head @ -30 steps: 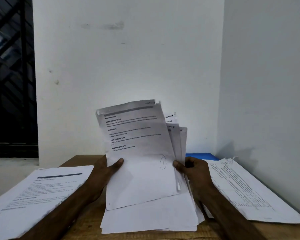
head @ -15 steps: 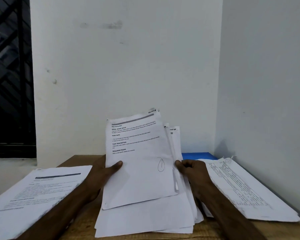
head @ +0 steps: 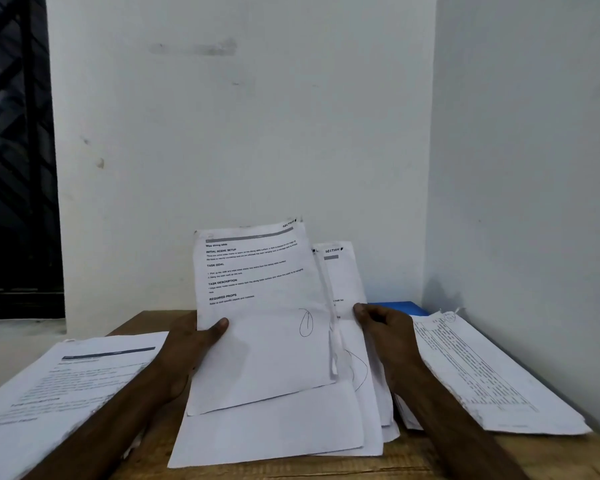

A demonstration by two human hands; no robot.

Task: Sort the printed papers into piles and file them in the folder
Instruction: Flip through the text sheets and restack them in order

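Above the wooden table point(head: 430, 467), left hand point(head: 189, 344) and right hand point(head: 387, 329) — thumbs curled — pinch fanned, thin printed papers point(head: 257, 351).

Showed only parts of a person: a bare left hand point(head: 187, 344) on a bare, slender left forearm point(head: 111, 420), and a bare right hand point(head: 387, 336) on a bare right forearm point(head: 458, 424). Were uncovered from fingertips to the lower edge of the view. Carried short nails at the left thumb point(head: 219, 325) and at a right fingertip point(head: 360, 309). Looked soft in dim light, fine detail lost.
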